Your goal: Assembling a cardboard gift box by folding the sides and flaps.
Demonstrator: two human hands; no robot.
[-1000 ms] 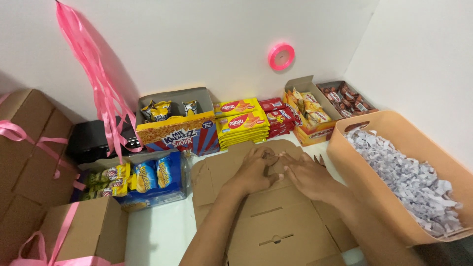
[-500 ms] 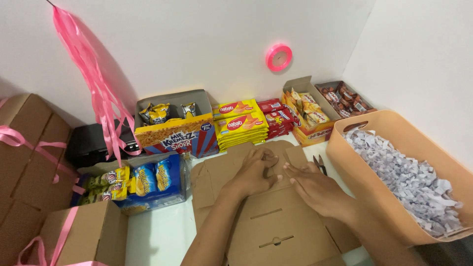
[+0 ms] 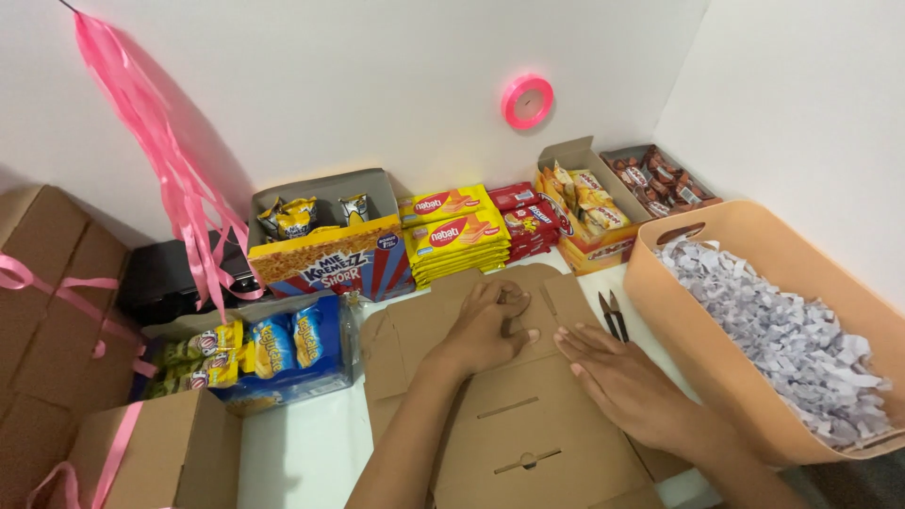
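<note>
Your left hand, fingers curled, and your right hand, flat and open, both press the flat cardboard box blank on the table; small black snips lie just beside, then the tub of shredded paper; your forearms hide the blank's lower part, perhaps a flap

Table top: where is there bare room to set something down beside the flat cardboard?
One bare white patch lies between the flat cardboard box and the blue snack box, in front of the brown carton. A thin strip by the scissors runs along the peach bin. The back row of snack packs is crowded; both hands cover the cardboard.
</note>
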